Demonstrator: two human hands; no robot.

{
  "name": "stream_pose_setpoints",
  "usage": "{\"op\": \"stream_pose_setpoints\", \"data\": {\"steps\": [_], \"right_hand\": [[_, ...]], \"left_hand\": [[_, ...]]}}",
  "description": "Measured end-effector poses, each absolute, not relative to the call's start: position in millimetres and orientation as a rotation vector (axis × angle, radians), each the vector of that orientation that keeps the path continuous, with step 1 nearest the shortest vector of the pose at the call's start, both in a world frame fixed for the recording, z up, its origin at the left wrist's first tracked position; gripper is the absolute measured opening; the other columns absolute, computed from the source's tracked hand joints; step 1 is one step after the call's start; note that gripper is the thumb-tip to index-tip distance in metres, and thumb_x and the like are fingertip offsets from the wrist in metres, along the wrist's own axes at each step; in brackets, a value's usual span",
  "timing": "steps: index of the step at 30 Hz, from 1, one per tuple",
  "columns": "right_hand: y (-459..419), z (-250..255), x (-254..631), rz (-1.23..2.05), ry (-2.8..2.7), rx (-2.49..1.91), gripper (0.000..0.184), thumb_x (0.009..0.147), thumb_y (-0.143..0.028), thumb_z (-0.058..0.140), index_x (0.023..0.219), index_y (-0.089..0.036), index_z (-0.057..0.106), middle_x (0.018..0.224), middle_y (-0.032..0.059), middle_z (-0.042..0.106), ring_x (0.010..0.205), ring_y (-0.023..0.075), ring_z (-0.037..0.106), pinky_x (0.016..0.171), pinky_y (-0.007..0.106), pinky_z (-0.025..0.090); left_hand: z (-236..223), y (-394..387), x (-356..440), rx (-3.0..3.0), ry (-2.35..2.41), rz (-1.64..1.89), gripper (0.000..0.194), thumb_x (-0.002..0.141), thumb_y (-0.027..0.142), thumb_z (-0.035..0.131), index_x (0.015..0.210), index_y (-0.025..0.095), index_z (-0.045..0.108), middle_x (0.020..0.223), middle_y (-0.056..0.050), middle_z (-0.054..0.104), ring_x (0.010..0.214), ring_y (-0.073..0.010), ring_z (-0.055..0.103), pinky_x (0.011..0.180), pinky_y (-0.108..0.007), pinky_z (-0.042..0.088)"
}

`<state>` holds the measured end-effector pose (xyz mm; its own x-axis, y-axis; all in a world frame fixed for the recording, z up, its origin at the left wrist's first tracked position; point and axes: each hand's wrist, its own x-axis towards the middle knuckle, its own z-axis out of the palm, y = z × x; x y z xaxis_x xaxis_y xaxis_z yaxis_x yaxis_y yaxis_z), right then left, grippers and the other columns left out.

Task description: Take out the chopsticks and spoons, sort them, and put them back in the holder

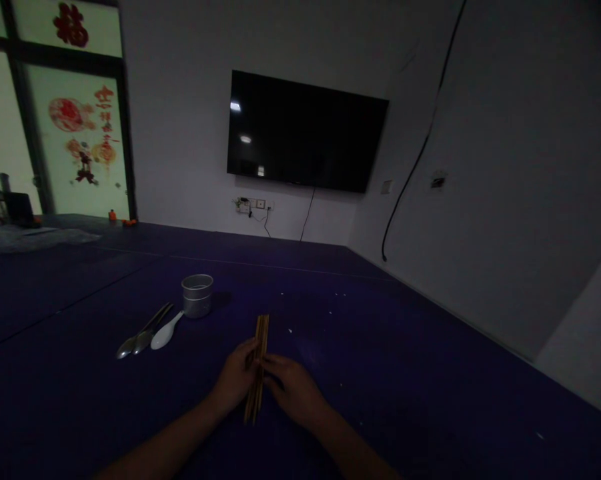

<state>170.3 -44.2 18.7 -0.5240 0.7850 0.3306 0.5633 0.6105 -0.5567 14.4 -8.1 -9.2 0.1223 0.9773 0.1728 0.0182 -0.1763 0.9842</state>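
A bundle of wooden chopsticks (261,333) lies lengthwise on the dark blue mat (405,373), pointing away from me. My left hand (236,378) presses against the bundle's left side with curled fingers. My right hand (294,388) closes on it from the right, fingertips touching the sticks near their middle. Both hands grip the same bundle between them.
A small metal cup (197,295) stands to the far left of the chopsticks. Beside it lie two metal spoons (139,337) and a white spoon (165,331). A black television (304,131) hangs on the white wall, and a window with red paper cuttings (77,127) is at left.
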Motion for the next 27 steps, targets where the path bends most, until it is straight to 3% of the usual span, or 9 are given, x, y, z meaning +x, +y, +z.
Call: {"op": "stream_pose_setpoints", "data": {"steps": [6, 12, 15, 21, 27], "right_hand": [[-47.9, 26.0, 168.3, 0.459, -2.319, -1.073, 0.040, 0.091, -0.014, 0.042, 0.126, -0.027, 0.057, 0.124, 0.0039, 0.060, 0.115, 0.0186, 0.055, 0.099, 0.033, 0.042], [-44.4, 18.0, 169.8, 0.371, -2.370, -1.068, 0.040, 0.092, -0.017, 0.043, 0.129, -0.024, 0.053, 0.129, 0.0060, 0.057, 0.121, 0.0202, 0.050, 0.105, 0.036, 0.037], [-43.5, 15.7, 170.5, 0.353, -2.391, -1.084, 0.040, 0.093, -0.017, 0.040, 0.130, -0.022, 0.052, 0.131, 0.0071, 0.056, 0.123, 0.0208, 0.048, 0.109, 0.038, 0.032], [-42.2, 17.1, 170.8, 0.340, -2.422, -1.066, 0.039, 0.091, -0.015, 0.039, 0.127, -0.019, 0.054, 0.132, 0.0081, 0.054, 0.125, 0.0217, 0.046, 0.109, 0.040, 0.033], [-38.8, 13.7, 171.3, 0.335, -2.431, -1.070, 0.038, 0.092, -0.018, 0.040, 0.128, -0.018, 0.053, 0.131, 0.0091, 0.055, 0.127, 0.0219, 0.045, 0.110, 0.041, 0.031]], "left_hand": [[5.0, -16.3, 9.0, 1.833, 1.094, 1.197, 0.027, 0.073, 0.019, 0.053, 0.091, 0.024, 0.073, 0.112, -0.008, 0.067, 0.110, -0.0263, 0.057, 0.104, -0.042, 0.036], [3.1, -16.1, 2.6, 2.020, 1.178, 1.159, 0.028, 0.075, 0.020, 0.055, 0.096, 0.023, 0.072, 0.113, -0.009, 0.067, 0.121, -0.0272, 0.049, 0.112, -0.045, 0.022], [2.2, -14.8, 0.4, 2.151, 1.241, 1.103, 0.030, 0.077, 0.017, 0.050, 0.098, 0.021, 0.072, 0.111, -0.010, 0.067, 0.119, -0.0266, 0.051, 0.112, -0.044, 0.025], [-10.3, -9.7, 1.9, 2.306, 1.328, 1.002, 0.039, 0.086, 0.018, 0.037, 0.116, 0.015, 0.062, 0.125, -0.013, 0.060, 0.123, -0.0245, 0.049, 0.108, -0.045, 0.034], [-20.3, -5.0, 1.3, 2.353, 1.307, 0.989, 0.041, 0.089, 0.018, 0.035, 0.125, 0.017, 0.056, 0.135, -0.012, 0.053, 0.125, -0.0206, 0.048, 0.107, -0.040, 0.036]]}}
